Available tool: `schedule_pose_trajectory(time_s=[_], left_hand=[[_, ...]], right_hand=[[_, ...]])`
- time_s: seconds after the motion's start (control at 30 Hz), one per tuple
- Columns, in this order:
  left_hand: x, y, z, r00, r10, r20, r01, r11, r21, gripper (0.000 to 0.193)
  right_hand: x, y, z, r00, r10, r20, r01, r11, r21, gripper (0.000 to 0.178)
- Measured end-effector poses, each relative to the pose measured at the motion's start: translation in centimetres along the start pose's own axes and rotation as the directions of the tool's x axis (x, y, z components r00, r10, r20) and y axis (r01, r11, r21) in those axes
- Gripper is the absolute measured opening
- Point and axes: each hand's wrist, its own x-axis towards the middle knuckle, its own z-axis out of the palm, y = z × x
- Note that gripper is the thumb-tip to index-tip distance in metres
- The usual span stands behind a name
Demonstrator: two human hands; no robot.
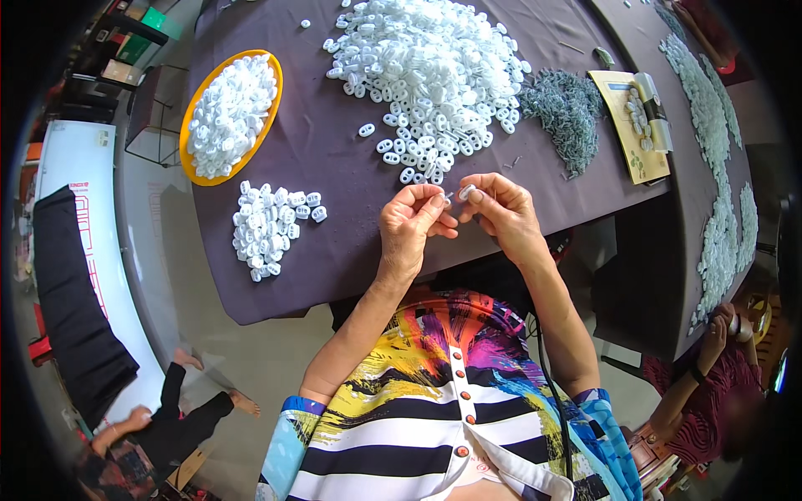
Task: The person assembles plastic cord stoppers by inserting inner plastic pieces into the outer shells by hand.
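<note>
At the near edge of the table, my left hand [409,225] and my right hand [510,219] are close together, both in a pinch. Between the right thumb and fingers is a small white oval plastic piece [466,193]. The left fingertips are closed on something small beside it, too hidden to name. Just beyond my hands spreads a big heap of white oval two-holed pieces [426,75]. To its right lies a pile of tiny grey parts [564,117], thin and spring-like. A smaller cluster of white pieces [267,230] sits left of my hands.
An orange-yellow oval tray [202,179] full of white pieces stands at the left. At the right lie a yellow sheet [645,169] and a clear roll [660,134]. Another table [693,225] bears long pale piles. One person works there; another sits at lower left.
</note>
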Motion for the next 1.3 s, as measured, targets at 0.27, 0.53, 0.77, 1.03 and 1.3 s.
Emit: schedule_pose_trajectory(time_s=[0.27, 0.53, 0.77, 1.03, 1.3], left_hand=[[0.3, -0.2, 0.4, 0.999, 0.025, -0.022, -0.023, 0.997, 0.080, 0.012], [0.0, -0.2, 0.8, 0.996, 0.055, -0.065, -0.045, 0.986, 0.158, 0.012], [-0.1, -0.2, 1.2, 0.994, 0.078, -0.082, -0.063, 0.982, 0.177, 0.010], [-0.1, -0.2, 1.3, 0.992, 0.082, -0.093, -0.063, 0.978, 0.197, 0.009], [-0.1, -0.1, 1.3, 0.992, 0.075, -0.098, -0.054, 0.977, 0.205, 0.009]], right_hand=[[0.0, -0.1, 0.1, 0.998, -0.011, -0.059, 0.013, 0.999, 0.033, 0.021], [0.1, 0.9, 0.8, 0.976, -0.153, -0.158, 0.158, 0.987, 0.016, 0.015], [0.2, 1.4, 1.0, 0.969, -0.181, -0.169, 0.179, 0.983, -0.027, 0.013], [0.3, 1.6, 0.9, 0.969, -0.188, -0.160, 0.180, 0.982, -0.059, 0.012], [0.3, 1.5, 1.0, 0.964, -0.206, -0.169, 0.194, 0.977, -0.088, 0.012]])
